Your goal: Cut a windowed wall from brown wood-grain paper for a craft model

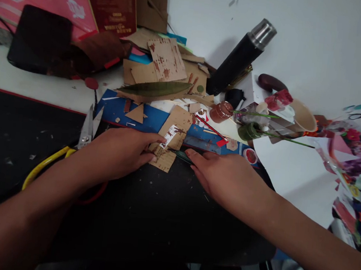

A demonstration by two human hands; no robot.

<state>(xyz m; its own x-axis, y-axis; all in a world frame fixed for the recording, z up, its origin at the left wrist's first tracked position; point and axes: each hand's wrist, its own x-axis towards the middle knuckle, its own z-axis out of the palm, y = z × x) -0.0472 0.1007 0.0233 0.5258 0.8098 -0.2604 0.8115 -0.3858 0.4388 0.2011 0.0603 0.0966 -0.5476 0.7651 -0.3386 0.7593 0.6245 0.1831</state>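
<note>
A brown cardboard piece point(180, 124), smeared with dark brown paint, lies across the edge of the blue board point(149, 125) and the black table. My left hand point(134, 149) grips its left side, thumb and fingers closed on it. On the cardboard is a small white paper patch point(169, 136), partly under my left fingertips. From the right, my right hand point(220, 169) is closed around a slim dark-green tool point(183, 156), whose narrow tip touches or nearly touches the cardboard; its exact kind is unclear. Scissors point(85, 138) with yellow and red handles lie partly beneath my left forearm.
Behind lie painted cardboard scraps point(167, 60), a long green leaf point(159, 88) and a red-handled brush point(210, 127). A brown paint jar point(221, 112), a green jar point(248, 131) and a black flask point(237, 57) stand to the right. White paper point(292, 177) lies near my right forearm.
</note>
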